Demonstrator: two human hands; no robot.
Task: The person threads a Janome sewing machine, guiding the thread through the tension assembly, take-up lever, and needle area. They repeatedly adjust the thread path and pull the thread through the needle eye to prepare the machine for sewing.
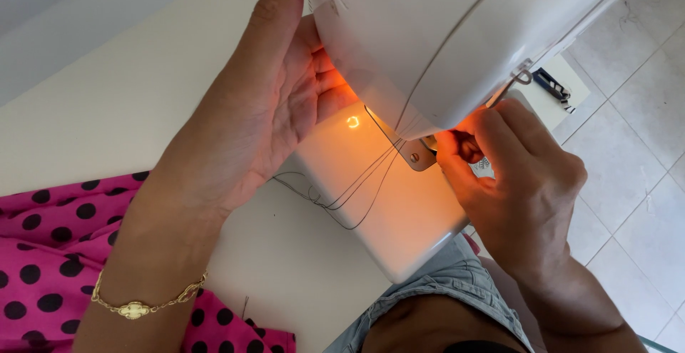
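Up close, the left hand [275, 103] lies open against the white plastic sewing machine [428, 39]; beneath its head, the right hand [517, 182] pinches thin dark thread [357, 189].

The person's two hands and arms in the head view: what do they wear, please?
Both forearms are bare, with no sleeves in view. The left hand has a thin gold chain bracelet at the wrist, with a small ornate clasp-shaped charm in the middle. The right hand shows no bracelet, watch or glove. No ring is visible on either hand.
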